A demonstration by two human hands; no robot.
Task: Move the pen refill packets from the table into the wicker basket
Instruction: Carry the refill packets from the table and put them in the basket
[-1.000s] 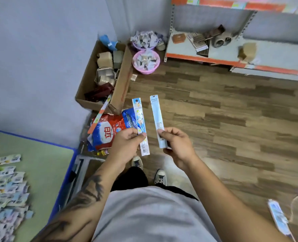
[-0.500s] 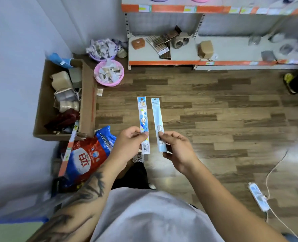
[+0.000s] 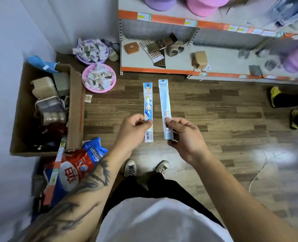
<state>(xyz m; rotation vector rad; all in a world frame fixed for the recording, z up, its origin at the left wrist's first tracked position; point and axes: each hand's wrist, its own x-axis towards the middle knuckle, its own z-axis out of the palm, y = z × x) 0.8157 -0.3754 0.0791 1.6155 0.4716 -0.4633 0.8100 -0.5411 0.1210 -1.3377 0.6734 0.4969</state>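
Observation:
I hold two long, narrow pen refill packets upright over the wooden floor. My left hand point(image 3: 133, 129) pinches the lower part of a blue packet with cartoon figures point(image 3: 148, 102). My right hand point(image 3: 184, 135) pinches the lower part of a plain pale-blue packet point(image 3: 164, 98). The two packets stand side by side, a small gap apart. Neither a table nor a wicker basket is in view.
A cardboard box point(image 3: 75, 109) with packed goods stands at the left wall. Two pink bowls of wrapped sweets point(image 3: 99, 78) sit beyond it. A red and blue bag point(image 3: 75, 166) lies by my left foot. An orange-edged shelf point(image 3: 179, 70) runs ahead; another person's feet point(image 3: 284, 105) stand right.
My view has swung right and toward the shelf; the green table at the left has left the frame. Both hands keep the same hold on their packets, which now stand more upright.

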